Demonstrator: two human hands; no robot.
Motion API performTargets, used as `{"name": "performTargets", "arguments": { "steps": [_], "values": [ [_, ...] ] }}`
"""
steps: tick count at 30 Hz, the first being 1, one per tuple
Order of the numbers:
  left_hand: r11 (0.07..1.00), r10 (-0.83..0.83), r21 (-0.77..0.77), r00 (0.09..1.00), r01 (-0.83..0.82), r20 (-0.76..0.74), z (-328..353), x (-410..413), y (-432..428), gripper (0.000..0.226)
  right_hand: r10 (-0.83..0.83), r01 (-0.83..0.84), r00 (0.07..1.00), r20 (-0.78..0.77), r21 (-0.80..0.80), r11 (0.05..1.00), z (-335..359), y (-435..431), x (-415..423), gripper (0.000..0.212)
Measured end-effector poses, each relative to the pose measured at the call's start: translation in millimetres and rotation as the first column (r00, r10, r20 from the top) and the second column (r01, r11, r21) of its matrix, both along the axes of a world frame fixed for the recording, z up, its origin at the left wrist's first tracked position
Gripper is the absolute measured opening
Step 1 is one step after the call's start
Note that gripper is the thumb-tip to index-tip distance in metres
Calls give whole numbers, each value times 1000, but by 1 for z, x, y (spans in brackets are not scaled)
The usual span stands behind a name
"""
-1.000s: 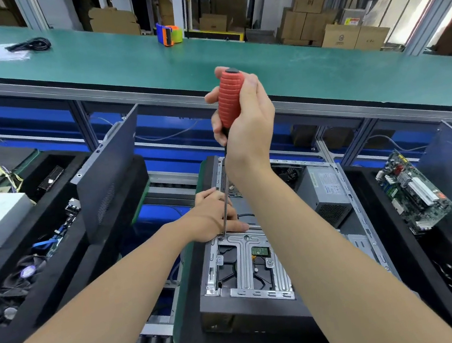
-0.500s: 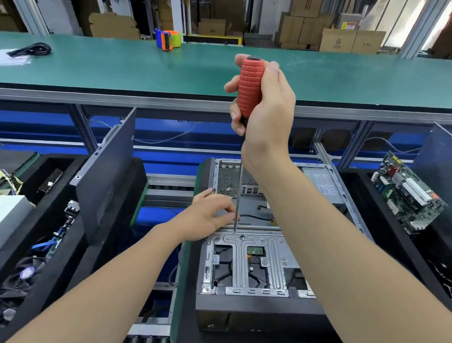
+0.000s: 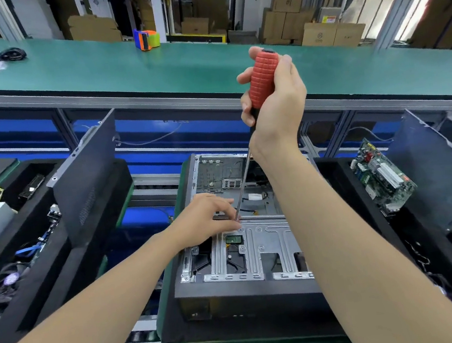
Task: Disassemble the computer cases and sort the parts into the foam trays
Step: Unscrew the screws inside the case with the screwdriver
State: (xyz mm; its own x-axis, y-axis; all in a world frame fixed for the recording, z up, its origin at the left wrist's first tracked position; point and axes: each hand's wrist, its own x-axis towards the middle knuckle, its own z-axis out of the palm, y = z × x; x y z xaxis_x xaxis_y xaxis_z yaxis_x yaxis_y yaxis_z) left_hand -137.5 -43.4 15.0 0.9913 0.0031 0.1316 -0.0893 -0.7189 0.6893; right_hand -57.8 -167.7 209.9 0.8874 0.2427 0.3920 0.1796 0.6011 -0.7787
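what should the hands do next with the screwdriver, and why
Probably twist the screwdriver to loosen the fastener under its tip: the right hand grips the red handle, the left hand steadies the shaft where it meets the computer case.

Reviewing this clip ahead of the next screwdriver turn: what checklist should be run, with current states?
1. Grip: right hand holds the screwdriver handle: ok.
2. Guide: left hand pinches the shaft near its tip: ok.
3. Tip seated in a screw: cannot tell, fingers hide it.
4. Access: computer case lies open, drive cage exposed: ok.
5. Room in right foam tray beside the motherboard: cannot tell.
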Motion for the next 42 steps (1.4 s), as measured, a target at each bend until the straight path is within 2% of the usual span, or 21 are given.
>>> {"name": "performTargets", "arguments": {
  "steps": [9, 14, 20, 24, 29, 32, 36, 42],
  "values": [
    [1000, 4, 4, 1000, -4, 30, 24, 40, -66, 19, -64, 65, 998, 19, -46, 997, 5, -60, 33, 45],
    [994, -88, -56, 994, 91, 60, 35, 77, -128, 4, -85, 86, 996, 32, -39, 995, 4, -112, 60, 39],
    [988, -136, -69, 989, 139, 51, 34, 124, -220, 8, -109, 108, 994, -5, -87, 990, -10, -191, 104, 43],
    [989, -149, -25, 986, 147, -76, 24, 151, -284, 7, -108, 98, 991, -81, -120, 988, -27, -244, 136, 45],
    [990, -87, 86, 957, 115, -275, -6, 177, -341, 9, -60, 26, 981, -187, -181, 983, -64, -292, 167, 44],
    [984, -53, 132, 908, 118, -415, -34, 182, -368, 15, -14, -41, 971, -239, -224, 974, -97, -314, 173, 40],
    [941, -25, 266, 827, 209, -562, -60, 187, -390, 16, 4, -89, 955, -296, -277, 957, -135, -338, 176, 42],
    [942, -42, 225, 753, 249, -657, -93, 183, -412, 14, 20, -125, 946, -323, -306, 944, -156, -355, 179, 40]
  ]
}}
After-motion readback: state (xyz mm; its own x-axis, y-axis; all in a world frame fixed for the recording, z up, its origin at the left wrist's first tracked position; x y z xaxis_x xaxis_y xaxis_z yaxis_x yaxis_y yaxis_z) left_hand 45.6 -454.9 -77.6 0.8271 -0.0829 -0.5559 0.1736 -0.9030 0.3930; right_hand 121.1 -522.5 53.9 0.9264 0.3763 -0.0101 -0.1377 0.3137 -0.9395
